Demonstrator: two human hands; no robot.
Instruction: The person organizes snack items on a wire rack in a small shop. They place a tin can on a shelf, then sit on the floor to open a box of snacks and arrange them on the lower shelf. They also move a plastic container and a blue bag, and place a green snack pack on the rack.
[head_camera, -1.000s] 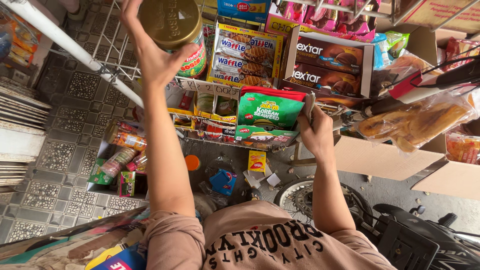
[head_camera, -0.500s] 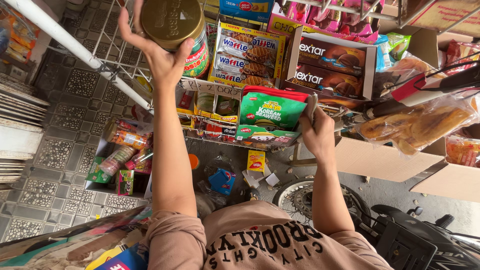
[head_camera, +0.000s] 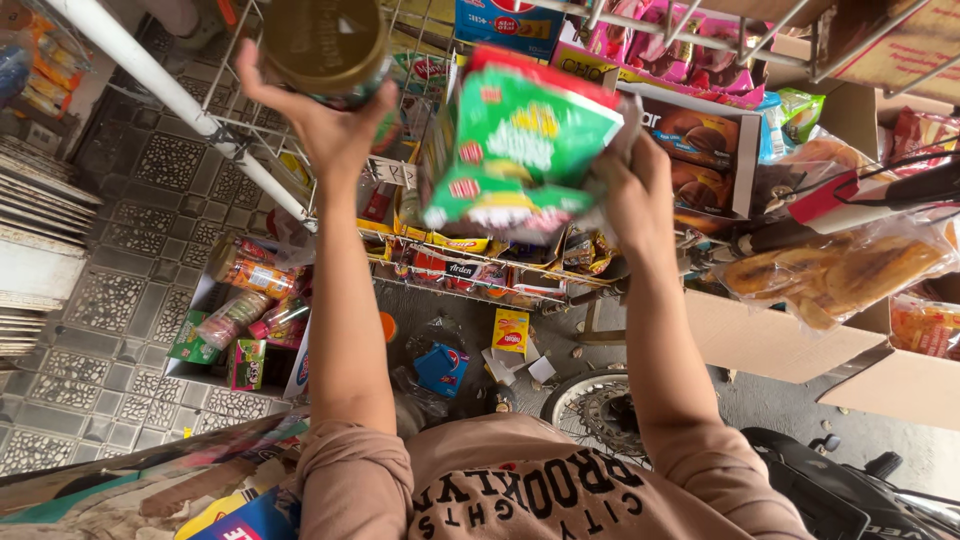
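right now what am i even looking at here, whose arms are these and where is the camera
The camera sits on a person's head and looks down, so both arms reaching forward are that person's own. There is only this one view. The left hand has its grip around a round tin with a gold lid. The right hand holds a green and red snack packet, lifted in front of a wire rack stocked with boxes and packets. To the right hangs a clear bag of baked goods. Below, on the patterned tile floor, stands an open box of snacks. A wheel shows near the person's shirt.
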